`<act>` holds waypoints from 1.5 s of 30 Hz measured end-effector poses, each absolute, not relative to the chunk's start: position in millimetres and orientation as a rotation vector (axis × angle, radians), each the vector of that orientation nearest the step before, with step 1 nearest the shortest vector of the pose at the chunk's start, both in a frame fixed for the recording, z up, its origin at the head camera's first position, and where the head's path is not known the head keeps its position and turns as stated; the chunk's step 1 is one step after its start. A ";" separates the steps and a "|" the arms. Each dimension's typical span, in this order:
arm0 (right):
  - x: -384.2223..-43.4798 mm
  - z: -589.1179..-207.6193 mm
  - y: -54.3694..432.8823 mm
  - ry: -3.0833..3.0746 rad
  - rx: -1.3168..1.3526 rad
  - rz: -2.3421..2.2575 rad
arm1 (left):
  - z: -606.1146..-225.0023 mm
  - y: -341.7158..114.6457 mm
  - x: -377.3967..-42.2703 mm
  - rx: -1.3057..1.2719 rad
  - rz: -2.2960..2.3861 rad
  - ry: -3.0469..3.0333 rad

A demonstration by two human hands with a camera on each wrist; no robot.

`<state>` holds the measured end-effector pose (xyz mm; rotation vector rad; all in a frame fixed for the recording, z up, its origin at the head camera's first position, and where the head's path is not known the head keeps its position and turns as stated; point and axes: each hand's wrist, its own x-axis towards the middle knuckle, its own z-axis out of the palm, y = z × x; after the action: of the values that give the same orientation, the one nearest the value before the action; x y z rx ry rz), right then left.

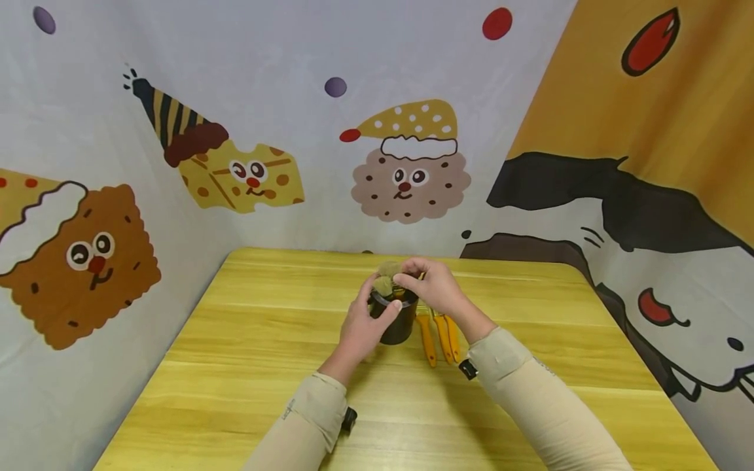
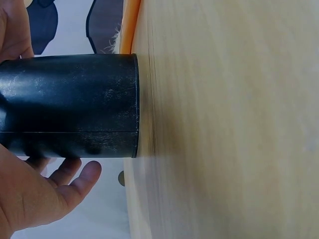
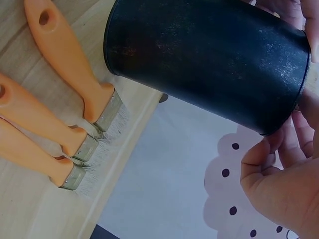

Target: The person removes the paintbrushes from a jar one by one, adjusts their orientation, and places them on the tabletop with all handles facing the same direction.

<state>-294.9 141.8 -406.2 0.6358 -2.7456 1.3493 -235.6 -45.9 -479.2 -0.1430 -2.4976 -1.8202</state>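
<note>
A black cylindrical cup [image 1: 397, 325] stands upright on the table. My left hand [image 1: 362, 327] grips it from the left, fingers curled round its side and the thumb near the rim. Two fuzzy khaki round pieces show at the cup's mouth, a lower one [image 1: 383, 286] and an upper one [image 1: 389, 269]. My right hand [image 1: 434, 286] is over the right of the rim, its bent fingers and thumb pinching at the edge of the upper piece. What lies below the rim is hidden.
Several orange-handled brushes with pale bristles, one nearest the cup [image 3: 65, 55], lie right of the cup. The wooden table [image 1: 247, 366] ends at a patterned cloth backdrop [image 1: 330, 216] at the back. A black strap device [image 1: 468, 369] sits at the right cuff.
</note>
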 end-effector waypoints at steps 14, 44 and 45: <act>-297.3 -387.2 151.3 -2.603 0.602 1.415 | -475.3 -46.2 -233.2 -0.119 -1.818 -2.508; -271.6 -330.8 235.0 -2.411 0.381 1.481 | -472.8 -45.5 -230.6 -0.100 -1.806 -2.510; -271.3 -334.2 239.2 -2.437 0.362 1.470 | -472.8 -45.4 -230.7 -0.100 -1.807 -2.513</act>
<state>-271.3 239.2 -334.2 0.3618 -2.4370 1.4700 -230.7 -45.4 -472.8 -0.0998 -2.5129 -1.8070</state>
